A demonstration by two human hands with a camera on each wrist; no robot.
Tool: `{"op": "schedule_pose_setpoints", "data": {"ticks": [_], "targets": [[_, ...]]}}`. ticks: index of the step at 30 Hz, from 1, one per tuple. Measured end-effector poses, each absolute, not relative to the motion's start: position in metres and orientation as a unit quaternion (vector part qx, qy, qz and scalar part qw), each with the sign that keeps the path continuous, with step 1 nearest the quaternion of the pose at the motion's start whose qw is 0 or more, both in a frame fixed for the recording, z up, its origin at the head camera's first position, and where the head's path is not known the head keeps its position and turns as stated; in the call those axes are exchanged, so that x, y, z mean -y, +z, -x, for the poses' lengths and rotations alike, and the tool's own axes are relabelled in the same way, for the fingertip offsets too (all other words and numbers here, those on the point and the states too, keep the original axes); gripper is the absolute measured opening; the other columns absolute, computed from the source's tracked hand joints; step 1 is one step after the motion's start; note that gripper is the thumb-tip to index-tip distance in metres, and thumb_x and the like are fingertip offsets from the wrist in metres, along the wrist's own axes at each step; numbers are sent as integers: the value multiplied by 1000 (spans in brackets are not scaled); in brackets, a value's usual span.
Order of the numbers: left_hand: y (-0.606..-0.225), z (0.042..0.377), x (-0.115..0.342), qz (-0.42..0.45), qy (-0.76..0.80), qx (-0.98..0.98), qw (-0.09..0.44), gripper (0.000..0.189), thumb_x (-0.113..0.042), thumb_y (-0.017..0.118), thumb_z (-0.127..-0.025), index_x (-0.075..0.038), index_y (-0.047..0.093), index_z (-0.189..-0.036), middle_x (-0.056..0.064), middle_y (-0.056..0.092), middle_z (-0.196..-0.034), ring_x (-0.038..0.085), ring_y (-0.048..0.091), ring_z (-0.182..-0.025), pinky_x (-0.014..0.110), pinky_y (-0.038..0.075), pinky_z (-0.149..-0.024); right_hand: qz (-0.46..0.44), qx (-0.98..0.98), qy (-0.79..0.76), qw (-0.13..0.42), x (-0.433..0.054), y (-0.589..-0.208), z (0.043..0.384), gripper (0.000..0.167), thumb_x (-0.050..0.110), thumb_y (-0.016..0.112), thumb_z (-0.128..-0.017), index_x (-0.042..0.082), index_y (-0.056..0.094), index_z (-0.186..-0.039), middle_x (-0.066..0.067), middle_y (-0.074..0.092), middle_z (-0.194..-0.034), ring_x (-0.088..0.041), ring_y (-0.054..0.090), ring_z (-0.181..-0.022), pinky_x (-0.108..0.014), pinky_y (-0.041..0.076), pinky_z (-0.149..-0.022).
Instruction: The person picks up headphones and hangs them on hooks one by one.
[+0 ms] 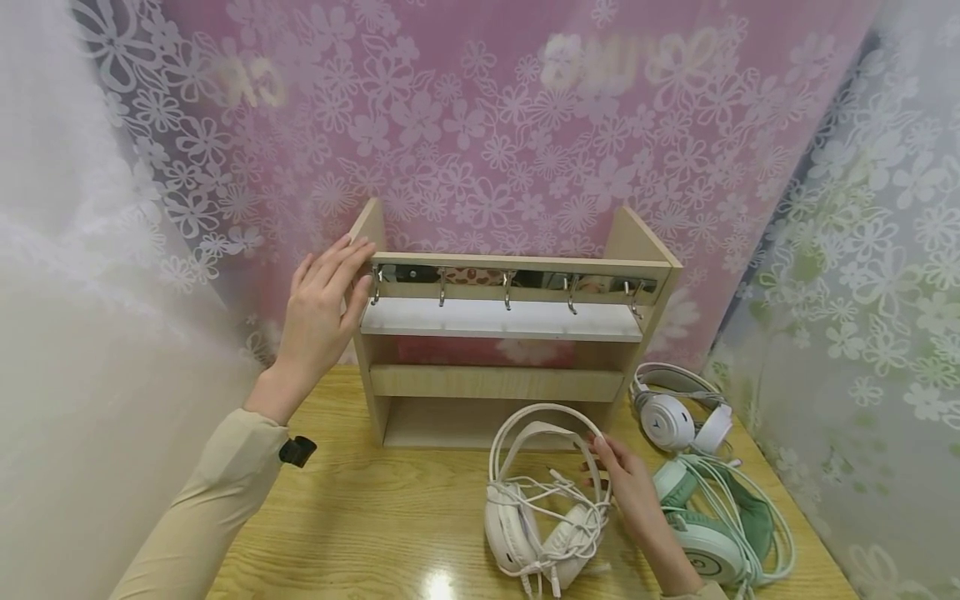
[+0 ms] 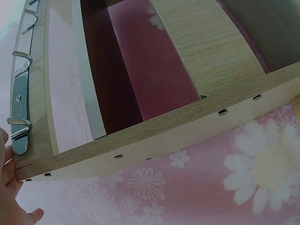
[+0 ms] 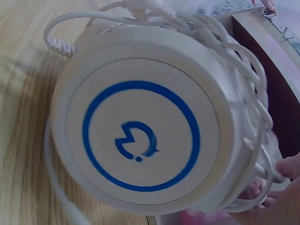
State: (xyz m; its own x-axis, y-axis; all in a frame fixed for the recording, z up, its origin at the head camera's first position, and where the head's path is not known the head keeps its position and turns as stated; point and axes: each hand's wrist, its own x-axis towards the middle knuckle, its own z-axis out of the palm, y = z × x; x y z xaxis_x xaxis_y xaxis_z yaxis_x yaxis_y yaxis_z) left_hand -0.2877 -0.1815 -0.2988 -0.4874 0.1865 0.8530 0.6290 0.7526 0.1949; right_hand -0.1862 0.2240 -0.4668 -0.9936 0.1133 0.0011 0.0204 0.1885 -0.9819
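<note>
Head view, nearest: beige sleeve [image 1: 202,508] with black band [image 1: 297,451] at the left wrist, and just right of centre the white headset [image 1: 506,529], headband [image 1: 551,407] uppermost, cable [image 1: 581,542] wound in a loose tangle about both earcups. At the headband's right side, right hand [image 1: 628,487], grip closed round it, fingers partly hidden behind. Resting on the tabletop [image 1: 352,525] or lifted from it: cannot tell. Up close in the right wrist view, one round earcup [image 3: 164,112] with a blue ring [image 3: 140,85] and a blue mark inside. Beside the right forearm, green headset [image 1: 708,546] lying on the wood-grain tabletop, pale cable looped across it. Just behind, grey-white headset [image 1: 666,422], near the right foot of the shelf [image 1: 495,382]. Upright at the back of the tabletop, this shelf of pale wood, with a shiny rail [image 1: 480,275] of five hooks [image 1: 507,292] along its top front board, all bare. On its upper left corner, left hand [image 1: 318,304], grip open, fingers nearly straight and touching the edge, thumb near the leftmost hook. Farthest, pink cloth [image 1: 480,108] with white flowers behind the shelf, and pale flowered cloth [image 1: 862,358] along the right.
</note>
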Motion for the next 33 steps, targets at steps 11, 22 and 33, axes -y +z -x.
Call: {"op": "schedule_pose_setpoints", "data": {"ticks": [11, 22, 33], "targets": [[-299, 287, 181, 246, -249, 824, 445, 39, -20, 56, -104, -11, 58, -143, 7, 57, -147, 23, 43, -144, 57, 21, -121, -5, 807, 582, 98, -229, -470, 189, 44, 29, 40, -111, -2, 56, -138, -27, 63, -125, -19, 70, -89, -32, 61, -73], [-299, 288, 181, 249, -254, 821, 447, 39, -21, 55, -104, -12, 58, -142, 6, 57, -147, 23, 43, -144, 58, 21, -121, 5, 814, 570, 110, -231, -471, 193, 42, 25, 39, -112, -3, 56, -137, -26, 65, -119, -19, 70, -87, -39, 62, -73], [-299, 287, 181, 248, -251, 823, 444, 39, -21, 55, -105, -11, 58, -142, 6, 57, -147, 24, 44, -144, 58, 21, -121, -10, 822, 542, 176, -235, -461, 192, 37, 22, 41, -111, -2, 60, -133, -23, 66, -123, -3, 65, -88, -31, 60, -68]]}}
